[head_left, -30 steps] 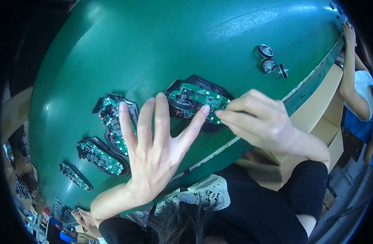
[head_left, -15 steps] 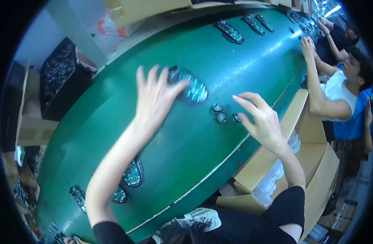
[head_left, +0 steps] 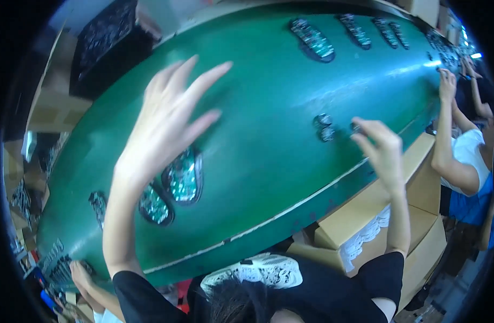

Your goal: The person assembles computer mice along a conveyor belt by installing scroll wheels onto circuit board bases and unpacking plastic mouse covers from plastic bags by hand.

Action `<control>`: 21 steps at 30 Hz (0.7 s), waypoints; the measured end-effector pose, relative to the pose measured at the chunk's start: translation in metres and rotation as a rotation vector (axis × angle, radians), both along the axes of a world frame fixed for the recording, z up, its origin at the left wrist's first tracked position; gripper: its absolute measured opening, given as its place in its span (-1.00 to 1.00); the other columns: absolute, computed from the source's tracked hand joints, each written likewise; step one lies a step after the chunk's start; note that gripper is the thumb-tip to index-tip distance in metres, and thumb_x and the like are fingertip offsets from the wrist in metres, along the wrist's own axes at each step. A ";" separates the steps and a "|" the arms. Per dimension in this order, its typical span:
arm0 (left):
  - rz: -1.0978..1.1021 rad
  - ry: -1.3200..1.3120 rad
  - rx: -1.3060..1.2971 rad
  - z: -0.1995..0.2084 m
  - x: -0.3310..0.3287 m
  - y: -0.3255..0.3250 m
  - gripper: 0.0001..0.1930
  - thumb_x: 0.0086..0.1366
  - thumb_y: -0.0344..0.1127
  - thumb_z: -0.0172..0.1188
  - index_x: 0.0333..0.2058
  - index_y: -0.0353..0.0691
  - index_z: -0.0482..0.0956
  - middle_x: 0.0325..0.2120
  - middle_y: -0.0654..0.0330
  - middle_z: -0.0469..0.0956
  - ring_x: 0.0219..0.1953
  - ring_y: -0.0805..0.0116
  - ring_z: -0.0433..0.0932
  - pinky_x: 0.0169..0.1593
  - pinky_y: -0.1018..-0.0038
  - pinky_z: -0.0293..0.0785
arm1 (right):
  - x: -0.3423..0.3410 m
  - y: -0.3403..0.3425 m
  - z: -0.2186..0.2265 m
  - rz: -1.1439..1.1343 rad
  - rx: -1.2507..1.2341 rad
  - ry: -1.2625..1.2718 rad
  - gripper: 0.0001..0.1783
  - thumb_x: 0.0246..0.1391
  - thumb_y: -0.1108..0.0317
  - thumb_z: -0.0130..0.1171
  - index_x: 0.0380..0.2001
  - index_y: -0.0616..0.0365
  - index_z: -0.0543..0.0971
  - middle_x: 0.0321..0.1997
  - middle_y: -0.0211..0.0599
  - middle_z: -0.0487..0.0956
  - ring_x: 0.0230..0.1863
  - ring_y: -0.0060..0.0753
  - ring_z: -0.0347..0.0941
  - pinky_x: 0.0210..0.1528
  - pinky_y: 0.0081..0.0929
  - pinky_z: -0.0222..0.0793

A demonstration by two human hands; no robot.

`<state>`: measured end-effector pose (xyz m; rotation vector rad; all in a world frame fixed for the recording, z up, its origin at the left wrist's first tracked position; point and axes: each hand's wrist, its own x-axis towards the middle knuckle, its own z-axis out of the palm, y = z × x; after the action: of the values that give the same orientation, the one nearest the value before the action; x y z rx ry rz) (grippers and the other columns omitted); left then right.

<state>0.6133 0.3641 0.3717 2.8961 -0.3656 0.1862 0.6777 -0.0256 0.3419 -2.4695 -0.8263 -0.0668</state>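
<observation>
Right hand (head_left: 384, 144)'s finger and thumb are bracketing a small wheel (head_left: 356, 128), can't tell if it's gripped. Left hand (head_left: 163, 119)'s hovering empty, fingers splayed. Two more wheels (head_left: 326, 133) are sitting nearby on the green table (head_left: 268, 161).

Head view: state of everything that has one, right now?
Left hand: grip open, fingers spread
Right hand: at small wheel; can't tell if gripped
Other two wheels: lying on green table, close together
Near board shells: boards exposed, partly hidden
Far board shells: boards exposed
Cardboard box: open, white items inside
Black bin: open-topped, dark parts inside
</observation>
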 end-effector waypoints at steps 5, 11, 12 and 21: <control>0.205 0.442 -0.008 0.011 -0.122 0.038 -0.06 -0.09 -0.35 0.47 0.34 0.20 0.33 0.35 -0.10 0.21 0.39 -0.16 0.14 0.42 0.08 0.14 | -0.009 0.051 0.024 -0.021 0.334 0.587 -0.61 0.12 0.50 0.32 0.06 0.16 0.65 -0.16 -0.36 0.58 -0.29 -0.67 0.48 -0.55 -0.75 0.48; 0.015 0.259 0.011 -0.013 -0.130 0.038 -0.12 -0.16 -0.34 0.51 0.25 0.22 0.47 0.25 0.00 0.29 0.28 -0.08 0.27 0.36 -0.04 0.19 | -0.030 0.144 0.026 0.238 0.189 0.694 -0.52 0.08 0.48 0.37 0.12 0.13 0.60 -0.22 -0.37 0.61 -0.41 -0.70 0.49 -0.53 -0.69 0.44; 0.007 0.213 0.013 -0.016 -0.126 0.034 -0.13 -0.17 -0.32 0.51 0.24 0.20 0.48 0.17 0.02 0.36 0.21 -0.06 0.33 0.33 -0.02 0.23 | -0.031 0.153 0.022 0.263 0.199 0.694 -0.50 0.06 0.47 0.39 0.11 0.14 0.59 -0.25 -0.36 0.62 -0.43 -0.70 0.49 -0.51 -0.65 0.43; -0.109 0.070 0.036 -0.034 -0.128 -0.052 -0.52 0.16 -0.35 0.13 0.10 0.08 0.59 -0.30 0.18 0.44 -0.16 0.26 0.45 0.06 0.14 0.42 | -0.048 0.172 0.009 0.301 0.162 0.436 -0.62 -0.07 0.50 0.47 -0.10 0.19 0.68 -0.40 -0.32 0.61 -0.54 -0.61 0.49 -0.52 -0.58 0.39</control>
<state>0.4855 0.3123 0.3374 2.8984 -0.5181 0.0604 0.6297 0.1467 0.3507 -2.0710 -0.9393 0.4760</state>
